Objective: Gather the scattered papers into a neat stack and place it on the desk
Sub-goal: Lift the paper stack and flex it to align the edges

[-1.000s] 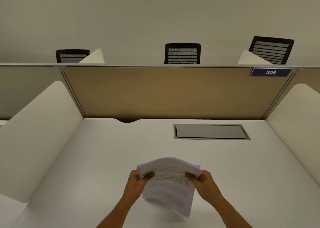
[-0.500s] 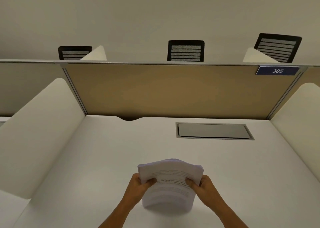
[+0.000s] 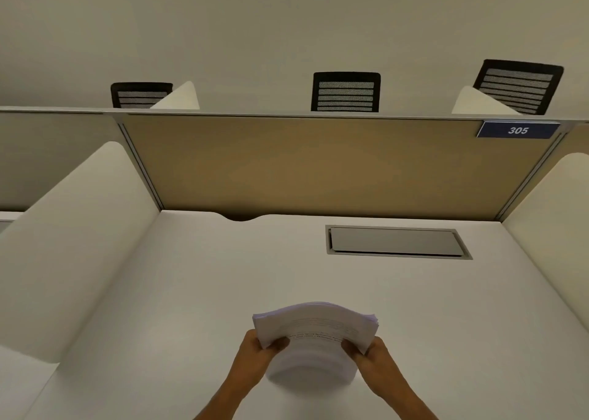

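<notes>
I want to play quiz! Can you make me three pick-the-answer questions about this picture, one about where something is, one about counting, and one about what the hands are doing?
1. Where is the grey hatch in the desk?
A. beyond the papers, to the right
B. under the papers
C. on the left divider

2. How many black chair backs show over the partition?
A. one
B. three
C. five

3. What is happening with the paper stack?
A. it lies flat, untouched
B. one hand holds it
C. both hands hold it by its sides

Answers: 
1. A, the hatch sits farther back on the right. 
2. B, three chair backs show. 
3. C, the left hand and right hand grip opposite sides.
</notes>
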`<state>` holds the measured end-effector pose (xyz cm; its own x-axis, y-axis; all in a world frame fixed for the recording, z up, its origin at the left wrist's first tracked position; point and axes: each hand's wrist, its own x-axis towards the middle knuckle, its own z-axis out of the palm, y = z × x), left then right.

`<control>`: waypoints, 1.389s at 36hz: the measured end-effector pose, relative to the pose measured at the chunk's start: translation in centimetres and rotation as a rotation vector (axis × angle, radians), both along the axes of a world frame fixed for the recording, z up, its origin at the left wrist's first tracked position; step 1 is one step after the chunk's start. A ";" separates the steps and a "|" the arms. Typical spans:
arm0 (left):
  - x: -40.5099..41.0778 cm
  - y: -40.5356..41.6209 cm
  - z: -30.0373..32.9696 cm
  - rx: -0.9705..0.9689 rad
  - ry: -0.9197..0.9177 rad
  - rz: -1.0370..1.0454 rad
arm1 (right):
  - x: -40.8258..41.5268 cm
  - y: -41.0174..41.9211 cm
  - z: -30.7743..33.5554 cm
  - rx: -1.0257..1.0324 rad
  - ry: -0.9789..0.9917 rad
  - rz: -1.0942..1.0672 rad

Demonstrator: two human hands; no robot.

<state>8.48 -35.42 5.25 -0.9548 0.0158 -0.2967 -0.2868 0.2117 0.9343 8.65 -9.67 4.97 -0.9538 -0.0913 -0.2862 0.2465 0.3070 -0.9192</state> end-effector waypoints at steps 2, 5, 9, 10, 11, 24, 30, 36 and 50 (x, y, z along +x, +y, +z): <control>0.0 0.0 0.1 0.008 0.004 0.006 | -0.1 0.1 0.0 -0.012 0.008 -0.029; 0.0 0.1 0.0 0.011 -0.008 0.002 | 0.0 0.2 -0.4 -0.014 0.016 -0.034; 0.3 0.3 -0.7 0.031 -0.065 0.014 | 0.3 -0.1 -1.0 -0.004 -0.009 0.002; 0.3 0.3 -0.9 0.039 -0.065 0.022 | 0.3 -0.2 -1.0 -0.001 -0.009 0.000; 0.3 0.4 -0.9 0.046 -0.062 0.032 | 0.2 -0.1 -0.8 0.002 -0.009 -0.007; 0.1 1.0 -1.2 0.015 -0.050 0.035 | 0.2 0.4 -0.5 0.010 -0.018 -0.005; 0.3 0.9 -0.7 0.003 -0.054 0.028 | 0.1 0.6 -1.1 0.025 -0.021 -0.009; 0.3 0.9 -1.0 0.000 -0.068 0.028 | 0.0 0.2 -1.7 0.022 -0.039 -0.016; 0.7 0.4 -0.2 -0.038 -0.024 0.017 | 0.3 0.8 -1.9 -0.021 -0.042 0.002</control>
<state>9.15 -34.97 5.06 -0.9476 -0.0123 -0.3191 -0.3125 0.2423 0.9185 8.94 -8.85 3.03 -0.9409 -0.0995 -0.3237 0.2840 0.2887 -0.9143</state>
